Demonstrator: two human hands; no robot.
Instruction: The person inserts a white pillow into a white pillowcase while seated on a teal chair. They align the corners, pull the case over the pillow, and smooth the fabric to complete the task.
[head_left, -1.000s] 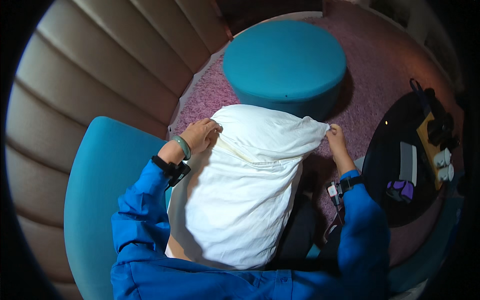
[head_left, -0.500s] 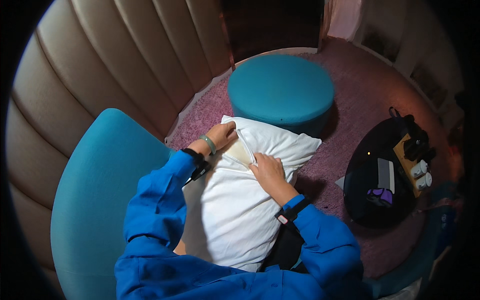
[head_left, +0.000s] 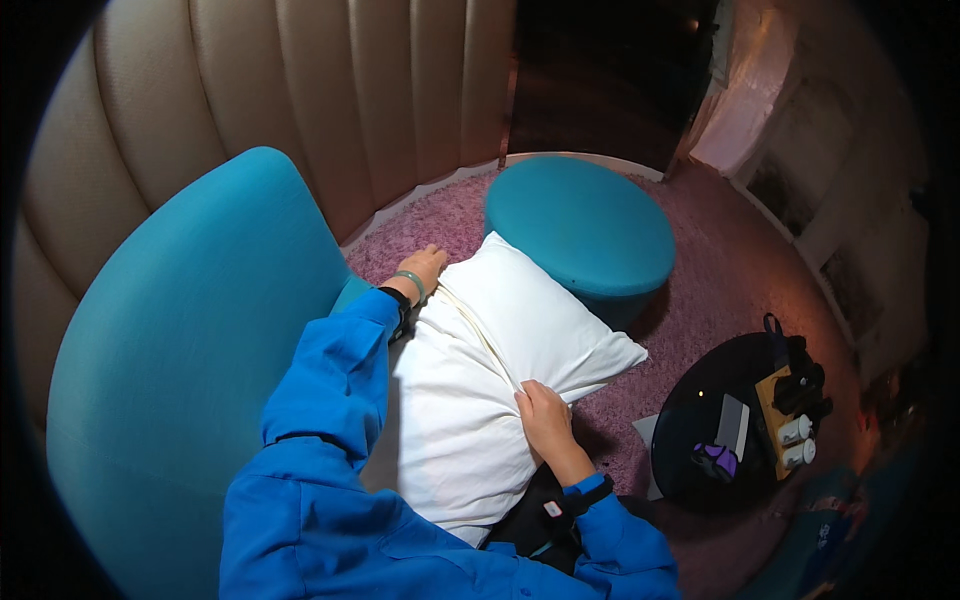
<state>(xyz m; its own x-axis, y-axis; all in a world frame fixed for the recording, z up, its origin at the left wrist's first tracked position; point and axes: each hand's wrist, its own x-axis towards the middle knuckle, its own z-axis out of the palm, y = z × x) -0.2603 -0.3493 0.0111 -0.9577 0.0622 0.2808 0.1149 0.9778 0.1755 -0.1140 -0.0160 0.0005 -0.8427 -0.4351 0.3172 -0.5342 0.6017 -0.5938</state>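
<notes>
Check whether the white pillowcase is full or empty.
Full, going by its shape: the pillowcase bulges thickly on both sides of the cream strip that runs toward the right hand. What fills it, I cannot tell.

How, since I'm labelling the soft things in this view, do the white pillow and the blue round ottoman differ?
Colour: the white pillow is white, while the ottoman is turquoise blue.
Shape and surface: the pillow has pointed corners, creases and a long seam across it; the ottoman is round with a smooth top.
Handling: the right hand grips the pillow near its seam; no hand touches the ottoman.
Both look fabric-covered.
</notes>
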